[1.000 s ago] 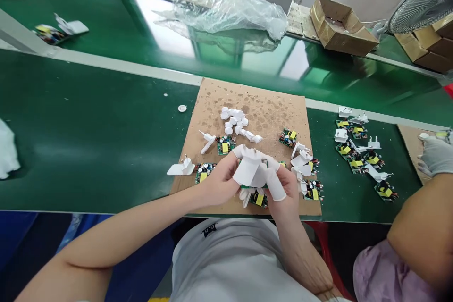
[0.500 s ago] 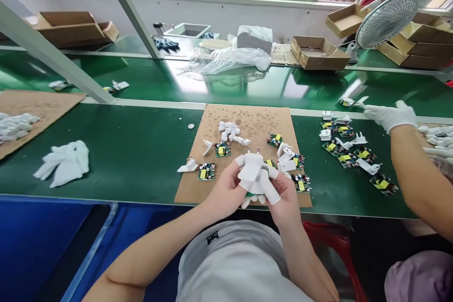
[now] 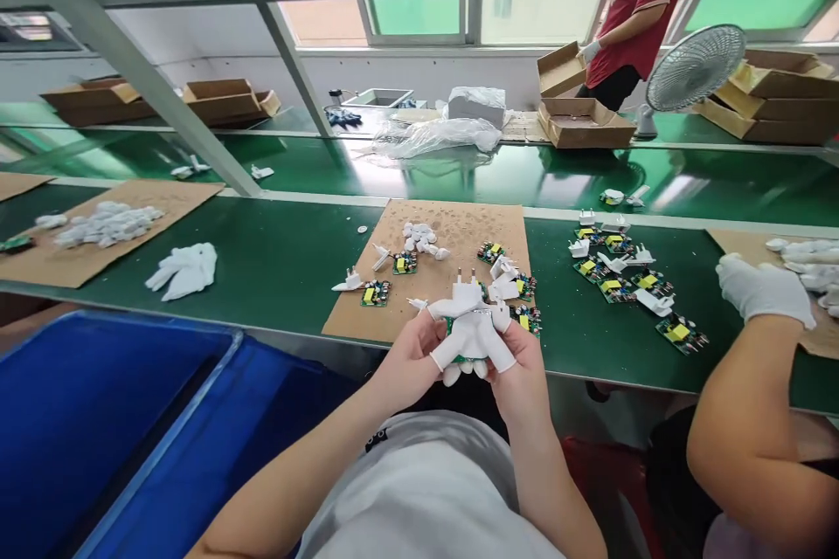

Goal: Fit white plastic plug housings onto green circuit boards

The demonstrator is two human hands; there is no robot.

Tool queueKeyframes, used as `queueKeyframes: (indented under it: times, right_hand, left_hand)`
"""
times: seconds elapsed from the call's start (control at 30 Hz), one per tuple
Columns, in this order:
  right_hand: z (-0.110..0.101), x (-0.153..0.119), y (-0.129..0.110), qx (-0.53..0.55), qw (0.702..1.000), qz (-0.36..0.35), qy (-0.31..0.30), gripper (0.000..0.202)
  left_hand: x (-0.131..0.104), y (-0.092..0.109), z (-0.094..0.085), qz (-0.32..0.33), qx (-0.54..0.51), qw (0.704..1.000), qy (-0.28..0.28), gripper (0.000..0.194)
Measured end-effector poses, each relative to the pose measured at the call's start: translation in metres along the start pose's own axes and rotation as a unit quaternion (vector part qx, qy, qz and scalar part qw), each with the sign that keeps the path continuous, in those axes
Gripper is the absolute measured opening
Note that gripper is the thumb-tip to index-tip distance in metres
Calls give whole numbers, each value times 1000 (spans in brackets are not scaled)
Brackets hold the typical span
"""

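My left hand (image 3: 419, 351) and my right hand (image 3: 521, 349) meet above the near edge of the bench, white finger cots on their fingertips. Between them they grip a white plug housing (image 3: 466, 292) with two metal prongs pointing away from me. A green circuit board (image 3: 451, 327) shows at its edge under my thumbs, mostly hidden. Beyond my hands lies a cardboard sheet (image 3: 452, 217). It carries a pile of small white plastic parts (image 3: 419, 236), a board with a yellow transformer (image 3: 376, 293), another such board (image 3: 405, 263), and more boards and white housings at the right.
Several boards with white plugs (image 3: 616, 288) lie to the right, near a co-worker's gloved hand (image 3: 764, 290). A white glove (image 3: 183, 271) rests left. Behind runs a green conveyor belt (image 3: 294, 162); a fan (image 3: 696, 65) and a person handling cartons (image 3: 585, 118) are beyond.
My view has tilted up. The white housing, earlier tilted above the board, now sits farther forward, with both thumbs over the board. The co-worker's hand has drawn back from the belt.
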State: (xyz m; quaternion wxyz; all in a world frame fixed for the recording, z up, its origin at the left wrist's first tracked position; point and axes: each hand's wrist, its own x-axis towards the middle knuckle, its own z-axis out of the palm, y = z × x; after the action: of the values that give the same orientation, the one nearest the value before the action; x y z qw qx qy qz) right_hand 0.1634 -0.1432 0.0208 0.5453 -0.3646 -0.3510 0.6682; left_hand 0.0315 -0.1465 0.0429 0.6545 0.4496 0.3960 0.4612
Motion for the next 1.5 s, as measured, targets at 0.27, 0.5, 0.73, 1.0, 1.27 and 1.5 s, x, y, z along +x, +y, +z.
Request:
queueKeyframes:
  times: [0.27, 0.5, 0.73, 1.0, 1.27, 1.5]
  right_hand:
    - [-24, 6, -13, -23, 996, -10, -82, 48]
    - [-27, 4, -24, -38, 999, -16, -27, 45]
    - [-16, 38, -27, -57, 998, -19, 35, 30]
    - [6, 62, -8, -114, 989, -70, 59, 25]
    - [21, 66, -5, -120, 990, -48, 48, 27]
    - [31, 62, 5, -70, 996, -6, 61, 36]
  left_hand:
    - [6, 6, 12, 31, -16, 999, -41, 63]
    - [34, -4, 2, -73, -45, 995, -50, 72]
    - [49, 2, 0, -50, -24, 998, -25, 68]
    - [45, -8, -18, 72, 62, 995, 30, 54]
    - [38, -9, -38, 5, 14, 999, 36, 53]
    - [43, -1, -63, -58, -24, 998, 17, 65]
